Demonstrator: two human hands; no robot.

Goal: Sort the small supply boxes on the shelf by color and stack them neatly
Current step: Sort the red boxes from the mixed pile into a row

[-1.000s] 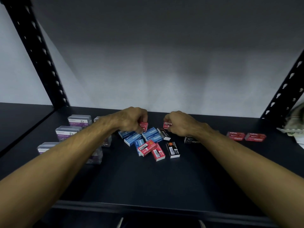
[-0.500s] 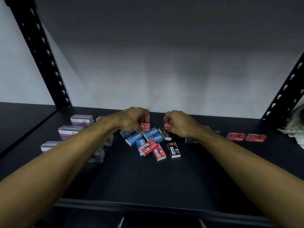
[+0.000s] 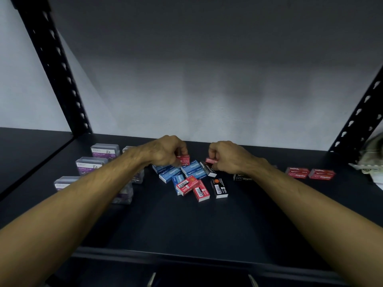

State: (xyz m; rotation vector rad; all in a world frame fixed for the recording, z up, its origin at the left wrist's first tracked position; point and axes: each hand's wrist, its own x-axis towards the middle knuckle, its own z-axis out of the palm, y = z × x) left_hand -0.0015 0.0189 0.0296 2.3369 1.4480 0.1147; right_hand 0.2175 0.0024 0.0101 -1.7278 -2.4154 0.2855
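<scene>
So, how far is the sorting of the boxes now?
Early stage. Done: two red boxes lie side by side at the right. In hand: the left hand and right hand each hold a red box, one and another. Left: the mixed pile of blue, red and black boxes on the shelf.

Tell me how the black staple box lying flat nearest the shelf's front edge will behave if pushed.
The black staple box looks like rigid cardboard, so it probably slides without bending. Lying flat, it seems unlikely to tip or roll. The smooth dark shelf may let it skid.
</scene>
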